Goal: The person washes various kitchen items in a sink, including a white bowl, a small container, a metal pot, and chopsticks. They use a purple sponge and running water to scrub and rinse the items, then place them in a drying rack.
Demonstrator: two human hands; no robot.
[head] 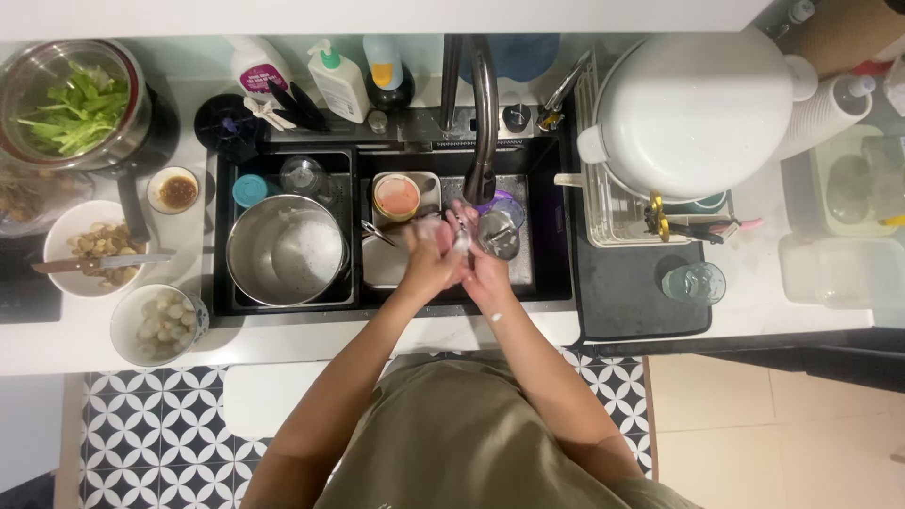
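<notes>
My left hand (429, 256) and my right hand (487, 271) are pressed together over the right half of the black sink (558, 236), both covered in white foam. Between them they grip a small metal item (459, 229); what it is cannot be made out. A clear glass (500, 236) stands in the sink right beside my right hand, under the dark curved faucet (485, 113). A round orange-lined bowl (397, 198) sits on a white dish just beyond my left hand.
A steel pot (283, 253) with soapy water fills the sink's left half. Soap bottles (339, 80) stand behind. At left are a bowl of greens (75, 104), a sauce dish (176, 191), a plate with a knife (94, 253) and a bowl of pale round pieces (160, 322). Right: large white pot (698, 104) on a rack, glass (693, 281) on a dark mat.
</notes>
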